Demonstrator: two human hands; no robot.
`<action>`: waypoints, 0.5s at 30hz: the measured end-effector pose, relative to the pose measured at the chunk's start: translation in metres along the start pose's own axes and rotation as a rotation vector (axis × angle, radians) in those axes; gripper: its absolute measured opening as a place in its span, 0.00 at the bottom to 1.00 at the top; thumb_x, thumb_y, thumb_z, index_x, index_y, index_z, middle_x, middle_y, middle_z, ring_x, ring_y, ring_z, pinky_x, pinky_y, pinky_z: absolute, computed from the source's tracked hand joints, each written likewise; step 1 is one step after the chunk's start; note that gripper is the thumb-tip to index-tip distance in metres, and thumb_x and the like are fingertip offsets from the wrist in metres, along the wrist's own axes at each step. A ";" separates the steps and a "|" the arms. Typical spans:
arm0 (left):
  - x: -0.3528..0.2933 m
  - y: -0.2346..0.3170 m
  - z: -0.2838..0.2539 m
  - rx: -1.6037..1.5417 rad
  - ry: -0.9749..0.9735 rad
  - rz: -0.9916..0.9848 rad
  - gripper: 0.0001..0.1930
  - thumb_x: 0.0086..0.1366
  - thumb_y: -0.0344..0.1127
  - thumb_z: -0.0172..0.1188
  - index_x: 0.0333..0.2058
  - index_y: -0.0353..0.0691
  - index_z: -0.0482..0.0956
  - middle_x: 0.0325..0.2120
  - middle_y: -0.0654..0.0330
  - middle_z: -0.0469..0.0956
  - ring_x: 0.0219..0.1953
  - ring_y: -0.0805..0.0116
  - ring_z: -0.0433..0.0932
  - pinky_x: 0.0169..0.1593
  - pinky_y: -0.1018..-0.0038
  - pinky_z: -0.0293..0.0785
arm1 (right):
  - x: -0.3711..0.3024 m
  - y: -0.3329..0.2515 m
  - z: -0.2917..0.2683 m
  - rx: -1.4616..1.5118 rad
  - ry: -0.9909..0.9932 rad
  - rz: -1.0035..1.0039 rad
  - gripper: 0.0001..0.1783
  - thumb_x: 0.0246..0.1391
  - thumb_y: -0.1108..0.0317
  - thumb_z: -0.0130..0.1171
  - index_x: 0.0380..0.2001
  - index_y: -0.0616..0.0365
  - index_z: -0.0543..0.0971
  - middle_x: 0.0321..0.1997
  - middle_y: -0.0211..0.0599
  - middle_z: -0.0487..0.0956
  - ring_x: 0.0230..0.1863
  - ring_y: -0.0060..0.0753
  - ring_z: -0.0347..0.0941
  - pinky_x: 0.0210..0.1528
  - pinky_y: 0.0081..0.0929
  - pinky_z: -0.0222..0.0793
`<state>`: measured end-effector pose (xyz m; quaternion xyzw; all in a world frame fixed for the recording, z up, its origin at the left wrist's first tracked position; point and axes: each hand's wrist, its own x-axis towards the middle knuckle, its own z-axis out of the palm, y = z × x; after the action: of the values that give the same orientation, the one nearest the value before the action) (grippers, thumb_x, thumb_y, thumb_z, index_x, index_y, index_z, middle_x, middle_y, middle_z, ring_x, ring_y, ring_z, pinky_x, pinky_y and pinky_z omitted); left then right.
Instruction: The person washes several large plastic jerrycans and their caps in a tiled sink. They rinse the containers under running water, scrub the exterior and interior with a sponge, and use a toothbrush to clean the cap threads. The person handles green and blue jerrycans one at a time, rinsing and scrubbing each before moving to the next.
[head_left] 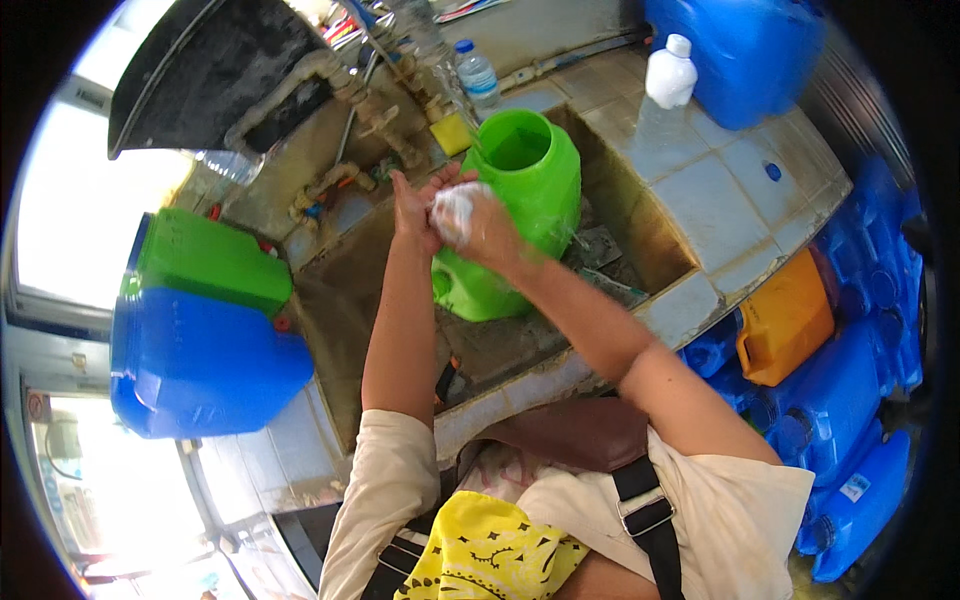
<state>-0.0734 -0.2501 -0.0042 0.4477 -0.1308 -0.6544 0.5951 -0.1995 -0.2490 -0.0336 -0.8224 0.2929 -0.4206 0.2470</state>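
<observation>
My left hand (412, 212) is cupped with the thumb up and its fingers stretched behind a white, foamy-looking clump (455, 212). My right hand (492, 240) closes over that clump from the other side, slightly blurred. Suds or a crumpled cloth: I cannot tell which. Just behind and to the right of my hands, a bright green jerrycan (545, 205) stands upright in a tiled sink basin (655, 250), its wide mouth uncapped. Water seems to run down at its mouth from above. Beside the mouth lies a yellow sponge (451, 134).
Left on the ledge stand a green jerrycan (205, 262) and a blue one (205, 360). Pipes with a tap (375, 122) project over the basin. A water bottle (477, 75), a white bottle (671, 75) and a blue cap (772, 172) sit behind. Blue jerrycans and an orange one (788, 322) crowd the right.
</observation>
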 end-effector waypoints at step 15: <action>-0.007 -0.024 0.022 0.392 0.153 0.476 0.39 0.68 0.69 0.29 0.52 0.41 0.75 0.50 0.57 0.75 0.59 0.59 0.62 0.66 0.54 0.48 | -0.033 -0.019 -0.002 0.884 0.404 0.658 0.17 0.63 0.56 0.53 0.40 0.63 0.75 0.39 0.36 0.75 0.41 0.31 0.71 0.47 0.32 0.67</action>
<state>-0.1068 -0.2456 -0.0055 0.5587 -0.3104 -0.4234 0.6421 -0.2117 -0.2132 -0.0384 -0.4107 0.3707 -0.5526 0.6233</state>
